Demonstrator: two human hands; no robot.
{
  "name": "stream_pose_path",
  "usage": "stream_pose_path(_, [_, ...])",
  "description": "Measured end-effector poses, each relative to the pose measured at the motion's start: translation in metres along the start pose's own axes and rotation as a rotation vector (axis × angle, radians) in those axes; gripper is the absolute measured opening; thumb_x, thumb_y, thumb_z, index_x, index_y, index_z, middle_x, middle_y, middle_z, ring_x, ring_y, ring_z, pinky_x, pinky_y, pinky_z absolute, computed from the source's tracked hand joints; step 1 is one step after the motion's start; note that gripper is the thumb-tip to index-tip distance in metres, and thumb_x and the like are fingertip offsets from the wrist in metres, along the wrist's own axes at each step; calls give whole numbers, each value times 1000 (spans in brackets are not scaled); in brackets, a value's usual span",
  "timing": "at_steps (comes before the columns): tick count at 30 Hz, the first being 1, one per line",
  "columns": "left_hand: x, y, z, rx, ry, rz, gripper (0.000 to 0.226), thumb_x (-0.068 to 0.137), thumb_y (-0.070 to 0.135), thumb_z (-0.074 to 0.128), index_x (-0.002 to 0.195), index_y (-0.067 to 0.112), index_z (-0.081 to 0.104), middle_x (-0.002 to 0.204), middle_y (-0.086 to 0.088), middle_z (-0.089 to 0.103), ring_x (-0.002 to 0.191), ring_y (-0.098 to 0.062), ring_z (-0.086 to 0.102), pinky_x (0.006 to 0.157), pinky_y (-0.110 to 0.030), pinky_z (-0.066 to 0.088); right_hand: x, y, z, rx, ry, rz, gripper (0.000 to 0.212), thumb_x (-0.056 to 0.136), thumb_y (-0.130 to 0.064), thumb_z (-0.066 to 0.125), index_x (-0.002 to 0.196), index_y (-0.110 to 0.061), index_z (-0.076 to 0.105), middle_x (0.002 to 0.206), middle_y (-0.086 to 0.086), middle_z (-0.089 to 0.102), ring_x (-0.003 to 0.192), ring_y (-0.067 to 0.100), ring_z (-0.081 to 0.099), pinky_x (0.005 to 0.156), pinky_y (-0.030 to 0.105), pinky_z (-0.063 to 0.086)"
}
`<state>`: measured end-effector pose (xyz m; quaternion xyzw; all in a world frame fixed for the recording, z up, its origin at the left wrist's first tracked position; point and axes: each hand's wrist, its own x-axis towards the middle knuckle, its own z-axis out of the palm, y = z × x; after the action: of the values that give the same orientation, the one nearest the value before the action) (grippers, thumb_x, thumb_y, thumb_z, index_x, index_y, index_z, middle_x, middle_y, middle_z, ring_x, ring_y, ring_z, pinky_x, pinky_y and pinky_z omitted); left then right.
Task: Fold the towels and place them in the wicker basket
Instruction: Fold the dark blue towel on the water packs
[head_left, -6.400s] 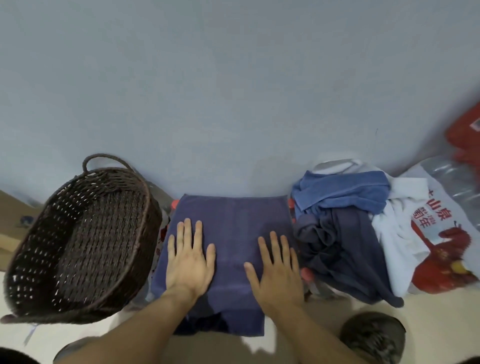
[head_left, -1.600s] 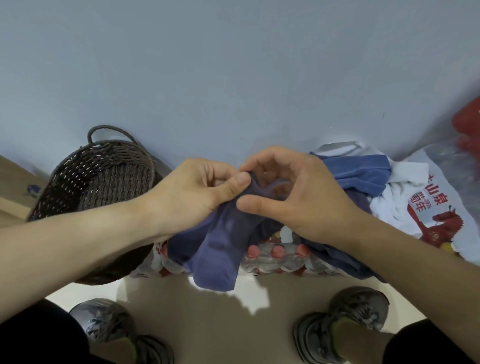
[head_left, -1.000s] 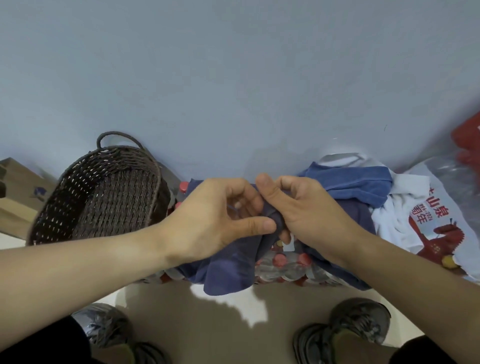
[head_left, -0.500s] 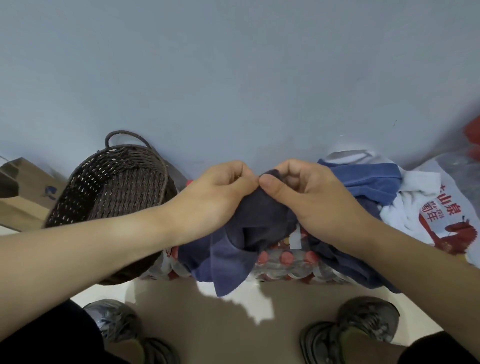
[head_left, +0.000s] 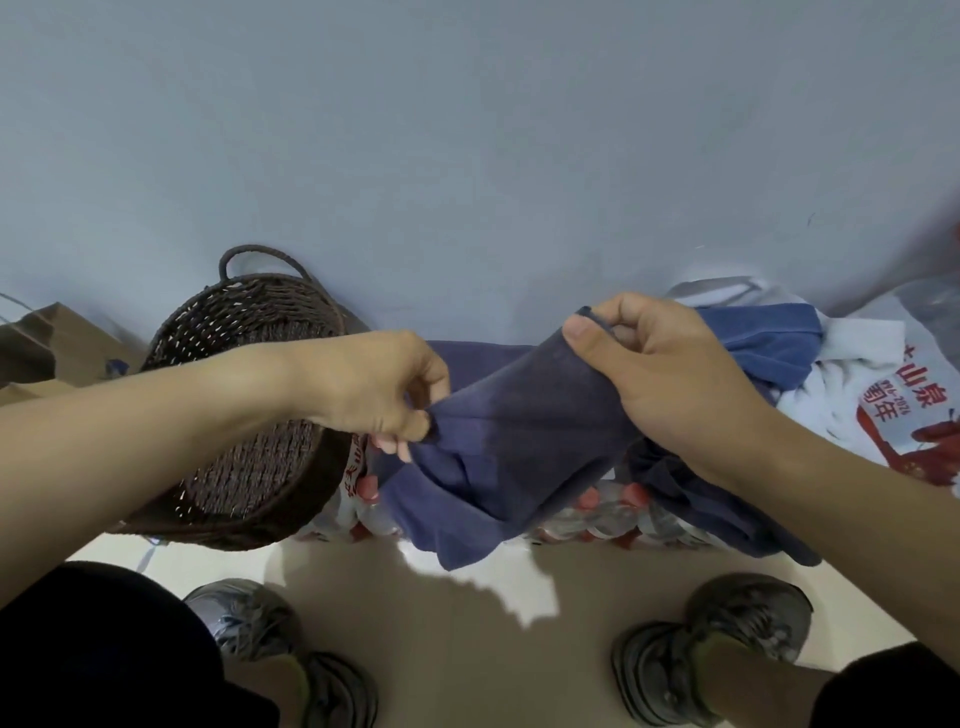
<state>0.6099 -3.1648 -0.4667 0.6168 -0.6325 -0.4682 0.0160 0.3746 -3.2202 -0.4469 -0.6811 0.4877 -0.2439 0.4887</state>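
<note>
Towel held by two corners, mid-fold
Left hand (head_left: 379, 395) and right hand (head_left: 670, 364) each pinch the navy towel (head_left: 519, 441) at centre frame; next, likely spread it flat; wicker basket (head_left: 249, 415) waits left.

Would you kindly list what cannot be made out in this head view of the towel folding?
- Wicker basket: the left arm hides part of its inside, so its contents are uncertain.
- Dark blue towel: its pinched edges are hidden under the left hand and right hand.
- Pack of bottles: mostly covered by towels.
- Printed bag: cut off by the right edge.

One wicker basket (head_left: 244, 415), two hands, two shoes, several towels, many red-capped bottles (head_left: 597, 512)
</note>
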Motion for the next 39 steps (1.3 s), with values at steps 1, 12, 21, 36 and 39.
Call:
stream_pose_path(1, [1,-5,-1,51,-8,-32,19,81,-4,59,82,14,66,67,-3,74,61,-15,70,61,-27,56,2,1,-1,-12,33,-4,23,96,-38,59,81,-20,63,64,-4,68,59,4,62,57,19,50])
stream_pose_path(12, [15,-19,18,-252,57,26,74,76,44,79,140,27,45,136,8,56,125,-6,54,108,-38,45,5,-4,-10,138,-29,105,26,97,-32,59,81,-13,63,71,7,66,66,17,61,66,33,48])
stream_pose_path(21, [17,33,40,-317,132,501,26,85,24,76,109,19,65,105,2,73,99,-15,70,88,-41,55,-6,-19,-9,173,-290,-56,19,93,-24,61,87,-6,65,75,5,69,68,13,62,64,21,51])
stream_pose_path(36, [2,5,18,-232,-128,270,39,86,51,60,78,13,53,63,12,50,58,-5,44,56,-19,38,9,6,-41,-966,-549,8,35,98,-47,47,82,-19,59,72,-2,61,65,12,54,59,25,40])
stream_pose_path(39, [-4,-1,12,-175,-330,234,28,83,35,75,82,14,57,65,13,54,60,-4,49,56,-18,39,5,6,-40,-972,-705,86,35,98,-49,49,78,-23,61,67,-4,61,60,9,53,61,24,41])
